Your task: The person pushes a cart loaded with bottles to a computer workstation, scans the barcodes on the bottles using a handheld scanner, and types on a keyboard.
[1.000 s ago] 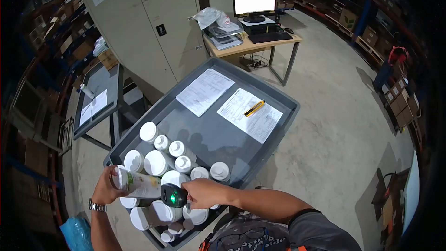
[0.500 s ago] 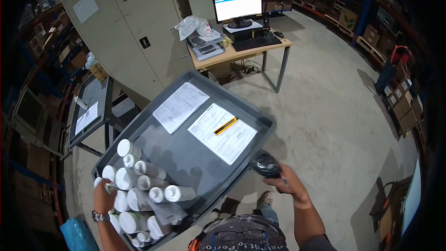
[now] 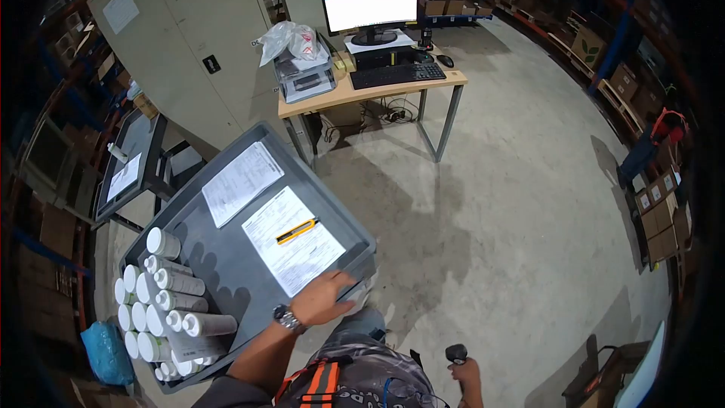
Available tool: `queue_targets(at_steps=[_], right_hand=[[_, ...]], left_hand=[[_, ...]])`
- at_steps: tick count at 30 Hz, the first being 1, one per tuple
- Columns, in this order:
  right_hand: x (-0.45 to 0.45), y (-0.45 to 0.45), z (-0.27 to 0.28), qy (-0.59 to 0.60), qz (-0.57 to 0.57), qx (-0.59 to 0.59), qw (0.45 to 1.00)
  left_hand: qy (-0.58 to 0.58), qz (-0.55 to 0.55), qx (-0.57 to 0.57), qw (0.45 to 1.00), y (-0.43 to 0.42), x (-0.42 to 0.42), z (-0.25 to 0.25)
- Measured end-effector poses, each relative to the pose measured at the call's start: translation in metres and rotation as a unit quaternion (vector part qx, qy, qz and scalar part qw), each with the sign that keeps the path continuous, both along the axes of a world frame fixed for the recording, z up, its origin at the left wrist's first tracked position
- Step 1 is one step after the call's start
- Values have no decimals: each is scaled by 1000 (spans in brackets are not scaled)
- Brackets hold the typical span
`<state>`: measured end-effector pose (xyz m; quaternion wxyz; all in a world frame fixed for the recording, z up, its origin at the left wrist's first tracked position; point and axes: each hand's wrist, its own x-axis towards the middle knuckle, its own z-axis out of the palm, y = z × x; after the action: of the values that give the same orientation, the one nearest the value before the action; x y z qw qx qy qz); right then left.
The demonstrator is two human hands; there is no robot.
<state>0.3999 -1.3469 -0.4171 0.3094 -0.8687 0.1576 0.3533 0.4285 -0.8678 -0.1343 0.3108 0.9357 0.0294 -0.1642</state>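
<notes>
My left hand (image 3: 323, 299), with a watch at its wrist, is over the near right edge of the grey cart tray (image 3: 343, 238). Its fingers are apart and hold nothing. Low on the right, away from the cart, my right hand (image 3: 465, 371) grips a dark handheld scanner (image 3: 456, 351). White bottles and tubs (image 3: 181, 282) stand and lie at the tray's left side. A yellow cutter (image 3: 297, 231) lies on a printed sheet (image 3: 291, 261), near a second stack of papers (image 3: 242, 183).
Ahead stands a wooden desk (image 3: 445, 81) with a monitor (image 3: 370, 4) and a keyboard (image 3: 397, 75). Tall cabinets (image 3: 177, 53) and a smaller cart (image 3: 155, 136) are at left. A person (image 3: 642, 153) is beside cartons (image 3: 658, 219) at right. A blue bag (image 3: 107, 353) lies lower left.
My left hand has let go of a white tub and moved right to the tray's near edge. My right hand has carried the scanner from the bottles to the lower right. The desk appears closer.
</notes>
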Motion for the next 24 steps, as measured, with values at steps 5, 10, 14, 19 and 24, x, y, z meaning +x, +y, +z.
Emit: queue_targets(at_steps=[5,10,14,19,24], right_hand=[[-12,-26,-43,188,-266,217,920],[40,-23,-42,241,-310,114,913],[120,-16,-30,263,-326,78,905],[231,-18,-24,281,-305,45,909],[383,-23,-47,300,-258,8,918]], left_hand=[[-142,-14,12,990,9,123,-39],[-110,130,216,961,64,210,-108],[16,175,253,951,82,230,-120],[-69,298,277,911,66,242,-121],[-29,445,321,835,54,253,-121]])
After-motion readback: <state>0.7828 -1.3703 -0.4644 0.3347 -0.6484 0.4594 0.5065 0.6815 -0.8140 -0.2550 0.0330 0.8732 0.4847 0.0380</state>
